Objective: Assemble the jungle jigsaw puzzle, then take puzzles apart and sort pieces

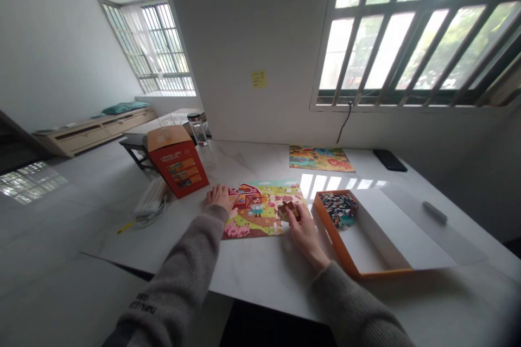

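A farm-scene jigsaw puzzle (264, 222) with a red barn lies on the white table in front of me. My left hand (220, 196) rests at its left edge, fingers laid down and touching the border near the barn. My right hand (303, 230) is closed on a brown puzzle piece (288, 208) above the right part of the puzzle. Fingers cover some of that piece. Beneath it, a pale gap by the lower right corner is partly hidden by the hand.
To the right stands an orange-edged open box (336, 246) with puzzle pieces (340, 209) inside. Behind are another colourful puzzle (321, 158) and a black phone (389, 160). A red puzzle box (179, 165), a glass bottle (198, 130) and a white power strip (150, 199) stand left.
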A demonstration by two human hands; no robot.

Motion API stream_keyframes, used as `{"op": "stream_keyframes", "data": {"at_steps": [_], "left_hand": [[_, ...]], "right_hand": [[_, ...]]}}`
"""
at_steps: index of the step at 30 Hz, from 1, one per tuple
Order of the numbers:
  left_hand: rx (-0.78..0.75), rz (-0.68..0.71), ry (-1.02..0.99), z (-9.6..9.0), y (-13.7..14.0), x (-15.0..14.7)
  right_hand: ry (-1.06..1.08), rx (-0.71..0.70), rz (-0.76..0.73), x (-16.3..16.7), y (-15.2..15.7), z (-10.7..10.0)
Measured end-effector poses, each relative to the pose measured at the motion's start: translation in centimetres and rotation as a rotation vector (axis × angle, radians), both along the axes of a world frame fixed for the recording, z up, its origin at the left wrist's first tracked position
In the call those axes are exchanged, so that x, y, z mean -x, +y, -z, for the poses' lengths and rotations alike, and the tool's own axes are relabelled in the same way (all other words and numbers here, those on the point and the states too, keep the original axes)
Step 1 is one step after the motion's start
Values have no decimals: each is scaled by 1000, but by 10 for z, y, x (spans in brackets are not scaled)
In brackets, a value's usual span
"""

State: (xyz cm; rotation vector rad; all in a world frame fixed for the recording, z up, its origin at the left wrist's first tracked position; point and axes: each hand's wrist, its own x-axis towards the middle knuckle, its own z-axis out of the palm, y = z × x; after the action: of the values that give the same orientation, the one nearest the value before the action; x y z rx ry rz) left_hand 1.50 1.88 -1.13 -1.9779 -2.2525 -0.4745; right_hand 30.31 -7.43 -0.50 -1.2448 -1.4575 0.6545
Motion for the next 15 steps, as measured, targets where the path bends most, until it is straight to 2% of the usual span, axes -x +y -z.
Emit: {"op": "stream_keyframes", "data": {"at_steps": [3, 6, 8, 11, 13, 15], "left_hand": [[8, -23, -12, 0, 3, -7], [1, 23, -153, -6, 5, -10], [-27, 70, -335, -11, 4, -7], [-192, 81, -703, -19, -1, -5], [-274, 82, -945, -23, -7, -16], [-232, 130, -1125, -25, -18, -39]], "right_hand": [[-7, 21, 1, 4, -1, 1], [-6, 44, -10, 6, -2, 2], [-1, 47, -13, 5, -2, 2], [30, 32, -1, 3, -1, 0], [88, 22, -8, 2, -1, -3], [191, 40, -75, 3, -1, -4]]}}
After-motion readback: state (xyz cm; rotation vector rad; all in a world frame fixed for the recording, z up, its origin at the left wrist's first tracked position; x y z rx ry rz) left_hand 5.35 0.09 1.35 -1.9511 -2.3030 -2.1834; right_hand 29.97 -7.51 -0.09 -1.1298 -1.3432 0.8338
